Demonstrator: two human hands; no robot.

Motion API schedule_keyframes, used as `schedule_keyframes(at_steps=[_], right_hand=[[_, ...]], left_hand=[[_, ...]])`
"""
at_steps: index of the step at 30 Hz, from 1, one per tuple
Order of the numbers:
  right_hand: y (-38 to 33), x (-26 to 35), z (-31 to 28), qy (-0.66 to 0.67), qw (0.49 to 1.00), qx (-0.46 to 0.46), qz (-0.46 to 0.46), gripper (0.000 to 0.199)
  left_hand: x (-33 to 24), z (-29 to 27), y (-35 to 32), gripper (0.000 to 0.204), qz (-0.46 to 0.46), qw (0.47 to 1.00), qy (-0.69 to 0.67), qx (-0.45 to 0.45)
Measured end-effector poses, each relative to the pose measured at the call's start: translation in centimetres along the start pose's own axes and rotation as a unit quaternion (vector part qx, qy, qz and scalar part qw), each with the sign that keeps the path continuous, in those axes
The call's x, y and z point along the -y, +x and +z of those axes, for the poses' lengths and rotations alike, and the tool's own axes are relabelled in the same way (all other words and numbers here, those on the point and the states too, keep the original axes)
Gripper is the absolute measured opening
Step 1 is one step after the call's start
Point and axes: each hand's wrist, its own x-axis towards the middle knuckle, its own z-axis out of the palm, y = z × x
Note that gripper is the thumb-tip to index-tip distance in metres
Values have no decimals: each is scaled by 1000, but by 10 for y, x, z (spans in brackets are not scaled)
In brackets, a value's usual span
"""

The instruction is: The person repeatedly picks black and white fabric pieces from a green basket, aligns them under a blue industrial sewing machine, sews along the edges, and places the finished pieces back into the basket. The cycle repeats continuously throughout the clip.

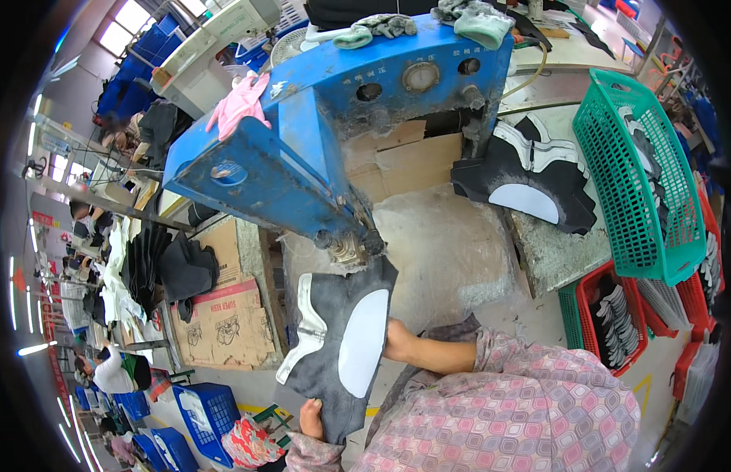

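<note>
A flat dark grey cut piece (pixel 326 355), looking like a shoe upper, hangs tilted in front of the blue machine (pixel 302 134). It carries a white half-oval patch (pixel 364 344) and a white shaped strip (pixel 303 326). My left hand (pixel 311 418) grips its lower edge, thumb on top. At the right edge, beside the patch, my right hand (pixel 396 341) holds it with the fingers hidden behind. The upper edge lies right under the machine's small metal head (pixel 346 250); whether they touch, I cannot tell. A similar dark upper (pixel 538 179) lies on the ledge to the right.
A green basket (pixel 629 173) stands at the right above red crates (pixel 609 315) of stacked pieces. Dark pieces (pixel 188 263) and flattened cardboard (pixel 232 322) lie on the left. A pink glove (pixel 241 106) drapes the machine. Blue crates (pixel 204 417) stand lower left.
</note>
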Motion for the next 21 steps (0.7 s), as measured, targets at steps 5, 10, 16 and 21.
schedule_keyframes(at_steps=[5, 10, 16, 21], right_hand=[[8, -3, 10, -21, 999, 31, 25, 18], [11, -11, 11, -50, 998, 10, 43, 20], [-20, -28, -6, -55, 994, 7, 91, 23], [-33, -33, -15, -76, 994, 40, 68, 26]], left_hand=[[-2, 11, 3, 25, 66, 986, 120, -90], [4, 3, 2, 23, -42, 990, -121, -63], [-10, -15, -36, 30, -84, 994, -67, 19], [-23, -17, -55, 42, -135, 987, -78, -25]])
